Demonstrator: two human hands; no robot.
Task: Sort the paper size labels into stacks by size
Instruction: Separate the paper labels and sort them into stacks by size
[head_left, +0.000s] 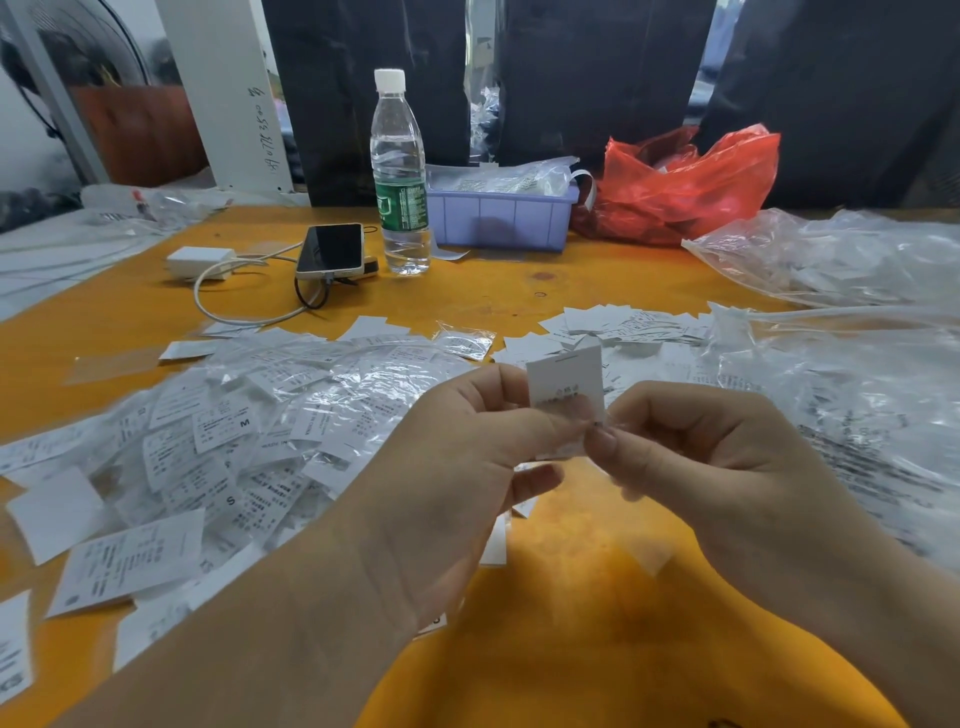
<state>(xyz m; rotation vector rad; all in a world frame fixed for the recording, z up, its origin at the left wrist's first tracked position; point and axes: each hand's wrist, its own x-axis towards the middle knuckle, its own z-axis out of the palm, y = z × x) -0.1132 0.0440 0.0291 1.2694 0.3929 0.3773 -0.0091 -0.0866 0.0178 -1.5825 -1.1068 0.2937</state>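
Head view: white label upright, pinched between both hands.

My two hands are in view, my left hand and my right hand, and together they pinch one white paper label. Loose labels lie on the orange table in too great a heap to count; two nearest me show a letter, one M and one S. A smaller spread of labels lies further back. There is one water bottle, one phone, one white charger, one lilac plastic bin and one red plastic bag. Clear plastic bags are piled at my right; I cannot tell how many.
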